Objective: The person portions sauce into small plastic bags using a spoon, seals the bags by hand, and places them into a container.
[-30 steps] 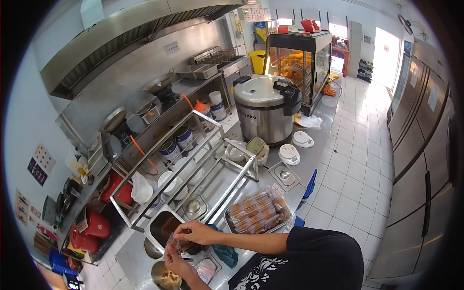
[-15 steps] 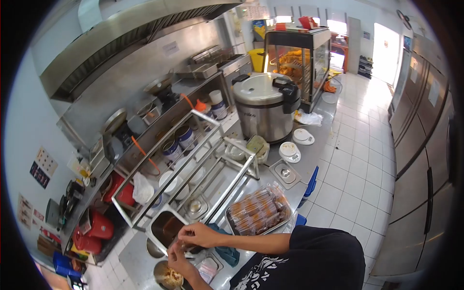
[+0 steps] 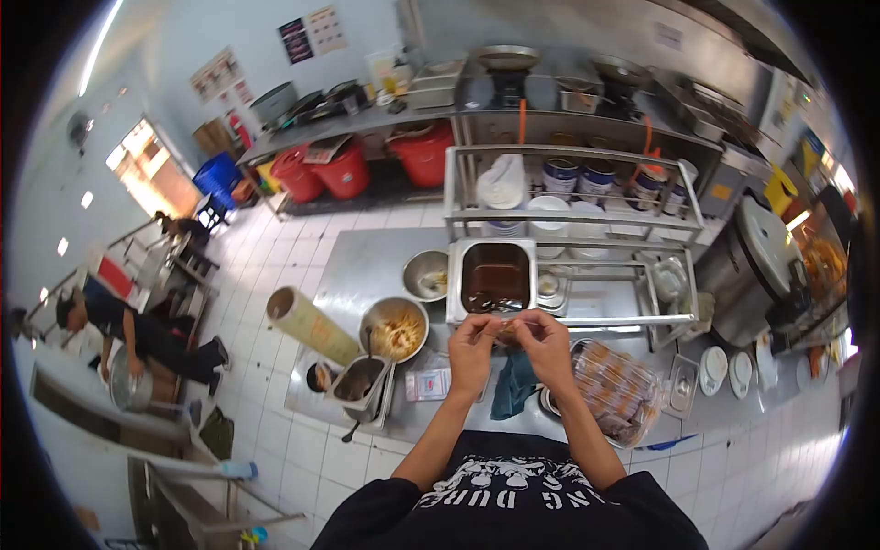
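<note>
My left hand (image 3: 470, 356) and my right hand (image 3: 544, 348) are raised close together over the steel table, fingertips pinched. Between them is a small, see-through, brownish plastic bag (image 3: 506, 335), partly hidden by the fingers. Just beyond stands a deep steel pan (image 3: 453, 275) of dark brown sauce (image 3: 496, 277). A teal cloth (image 3: 515, 385) lies below my hands. To its left is a flat pack of plastic bags (image 3: 427, 385). Right of my right hand, a tray holds filled orange-brown bags (image 3: 616, 390) under clear wrap.
Bowls (image 3: 395, 328), a tall cylinder (image 3: 312, 325) and a pan with a ladle (image 3: 359, 380) stand at left. A metal rack frame (image 3: 568, 220) stands behind the sauce; a large cooker (image 3: 747, 266) at right. A co-worker (image 3: 137, 335) bends over a pot at far left.
My view has swung left, bringing the left side of the kitchen and the co-workers into sight. Both hands stay pinched together near the sauce pan.
</note>
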A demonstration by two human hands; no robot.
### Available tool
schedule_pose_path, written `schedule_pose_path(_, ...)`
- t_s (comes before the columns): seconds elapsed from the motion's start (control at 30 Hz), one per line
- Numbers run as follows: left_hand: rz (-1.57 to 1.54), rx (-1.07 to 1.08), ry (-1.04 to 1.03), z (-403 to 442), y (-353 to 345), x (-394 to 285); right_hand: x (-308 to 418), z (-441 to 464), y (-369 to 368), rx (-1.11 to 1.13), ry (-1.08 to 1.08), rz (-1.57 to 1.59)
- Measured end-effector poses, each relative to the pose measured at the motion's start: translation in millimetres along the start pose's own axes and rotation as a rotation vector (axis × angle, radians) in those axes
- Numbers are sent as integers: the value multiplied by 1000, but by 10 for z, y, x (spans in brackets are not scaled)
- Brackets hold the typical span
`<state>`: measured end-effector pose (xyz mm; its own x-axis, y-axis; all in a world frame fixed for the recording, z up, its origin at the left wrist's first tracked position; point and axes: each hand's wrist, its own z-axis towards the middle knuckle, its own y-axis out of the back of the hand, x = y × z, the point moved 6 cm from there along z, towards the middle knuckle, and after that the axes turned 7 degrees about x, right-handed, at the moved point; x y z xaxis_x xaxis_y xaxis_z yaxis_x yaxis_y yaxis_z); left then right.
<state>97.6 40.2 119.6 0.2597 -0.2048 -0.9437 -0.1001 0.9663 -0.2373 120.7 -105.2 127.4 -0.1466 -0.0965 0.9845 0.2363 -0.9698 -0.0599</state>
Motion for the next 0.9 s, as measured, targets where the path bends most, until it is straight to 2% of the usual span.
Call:
schedule_pose_path(0.2,-72,105,21,-63,-70,41,123,-26,-68,48,-102,-77)
schedule_pose_path(0.3,-66,135,1,-76,-61,38,38,-49,-70,71,-89,19)
schedule_pose_path(0.33,-3,162,-4,-82,-54,11,83,-71,-69,80,-82,-28)
schedule_pose_path(0.43,385,183,-186,-115,-42,-244,79,-123,-28,121,-14,-132)
schedule_pose_path(0.47,345,198,-178,-135,-43,-233,112,-149,-13,127,21,-235)
schedule_pose_path(0.53,298,216,-90,-198,-19,-158,158,-243,7,158,6,-258)
schedule_pose_path(0.57,323,225,-118,-240,18,-80,164,-292,32,178,-24,-240)
schedule_pose_path(0.63,149,231,-55,-360,17,43,144,-400,147,207,-28,-347)
schedule_pose_path(0.77,9,181,70,-649,-95,452,-40,-704,325,97,-182,-228)
schedule_pose_path(0.8,-152,232,224,-732,-236,437,-19,-760,399,49,-186,-305)
schedule_pose_path(0.9,2,491,349,-909,-350,724,-140,-953,633,-29,-264,-324)
